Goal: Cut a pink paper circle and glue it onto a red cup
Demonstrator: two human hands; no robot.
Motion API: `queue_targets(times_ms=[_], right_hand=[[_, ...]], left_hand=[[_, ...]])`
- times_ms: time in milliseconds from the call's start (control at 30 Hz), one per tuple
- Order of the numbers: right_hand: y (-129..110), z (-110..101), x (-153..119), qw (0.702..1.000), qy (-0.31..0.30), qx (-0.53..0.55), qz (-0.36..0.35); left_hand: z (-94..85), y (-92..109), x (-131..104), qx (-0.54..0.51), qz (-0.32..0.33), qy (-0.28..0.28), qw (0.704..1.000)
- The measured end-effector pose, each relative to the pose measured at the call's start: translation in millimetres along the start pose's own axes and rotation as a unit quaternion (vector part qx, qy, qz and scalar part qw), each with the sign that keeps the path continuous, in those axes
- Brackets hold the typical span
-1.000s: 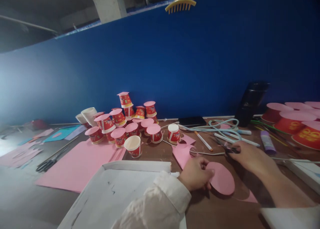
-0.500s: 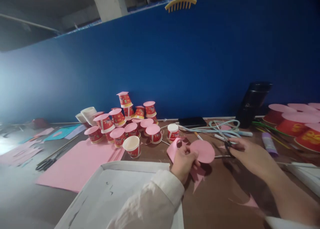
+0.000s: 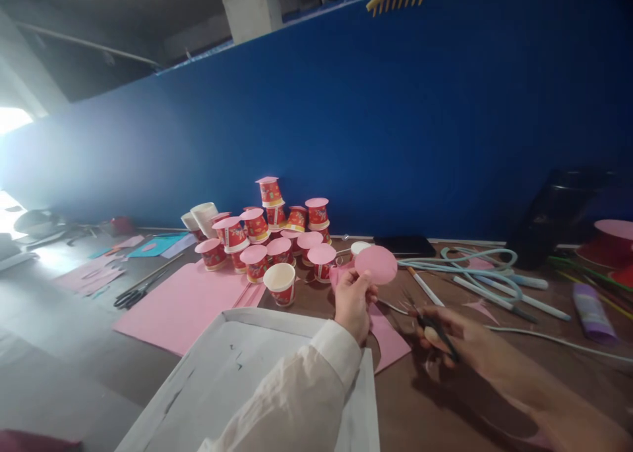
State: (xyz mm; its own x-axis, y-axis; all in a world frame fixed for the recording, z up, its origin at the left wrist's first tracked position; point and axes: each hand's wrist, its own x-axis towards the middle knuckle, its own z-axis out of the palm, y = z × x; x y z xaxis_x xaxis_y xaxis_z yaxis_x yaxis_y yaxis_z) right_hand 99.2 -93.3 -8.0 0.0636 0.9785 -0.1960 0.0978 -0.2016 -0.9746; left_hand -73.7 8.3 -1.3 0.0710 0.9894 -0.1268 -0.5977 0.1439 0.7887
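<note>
Between the thumb and fingers of my left hand (image 3: 353,302) is a pink paper circle (image 3: 376,265), held up above the table. My right hand (image 3: 452,333) is closed around a pair of dark-handled scissors (image 3: 438,337), their blades pointing up and to the left, apart from the paper. Below my left hand lies a pink paper offcut (image 3: 388,340) with a curved cut edge. Just behind the circle, a white-based paper cup (image 3: 361,247) is mostly hidden. An upright red paper cup (image 3: 280,284) stands left of my left hand, its mouth up.
Several upturned red cups topped with pink circles (image 3: 254,261) are grouped at the back. Pink sheets (image 3: 173,313) and a white box lid (image 3: 217,379) lie front left. A pale cable (image 3: 459,261), pens (image 3: 524,297), a purple glue stick (image 3: 593,313) and a black bottle (image 3: 554,215) are on the right.
The paper circle has been raised and tilted up in my left hand. My right hand has lowered with the scissors, turning them. The view has swung left.
</note>
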Motion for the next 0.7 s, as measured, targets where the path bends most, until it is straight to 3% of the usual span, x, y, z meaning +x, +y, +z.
queue_targets(times_ms=[67,167,500,700], right_hand=[[1,7,1,0.999,-0.052,-0.004,0.01],[3,16,4,0.997,-0.069,0.028,-0.005],[1,24,2,1.0,-0.011,-0.011,-0.019],[-2,25,0,1.0,-0.015,-0.015,-0.017]], left_hand=[[0.4,0,0,-0.004,-0.003,0.003,1.0],[0.3,-3,0,0.0,-0.015,-0.003,1.0],[-4.2,-13,3,0.053,-0.029,-0.014,0.998],[-4.7,-14,2,0.061,-0.031,-0.017,0.997]])
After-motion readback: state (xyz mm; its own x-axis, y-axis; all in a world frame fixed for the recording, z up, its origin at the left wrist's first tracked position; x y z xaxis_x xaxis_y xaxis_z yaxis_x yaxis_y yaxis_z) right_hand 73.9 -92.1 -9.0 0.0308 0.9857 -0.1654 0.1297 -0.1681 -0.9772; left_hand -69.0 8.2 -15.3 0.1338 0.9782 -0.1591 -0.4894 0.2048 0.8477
